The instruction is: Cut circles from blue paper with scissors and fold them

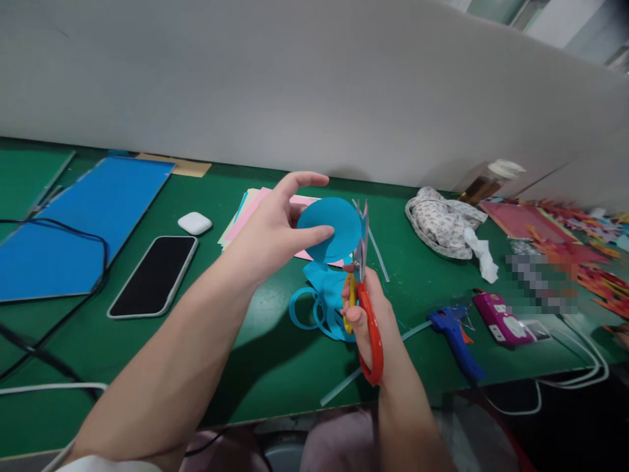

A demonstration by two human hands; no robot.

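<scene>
Left hand (275, 229) pinching blue disc (339, 219), right hand (379, 305) gripping scissors (362, 278); purple packet (498, 316), lettering illegible

A blurred mosaic is covering something on the right of the table (265, 393). Your left fingers are hiding part of the pastel paper stack (253, 219), and the picture's left edge is cutting off the blue board (98, 229) beyond your phone (153, 276).
</scene>
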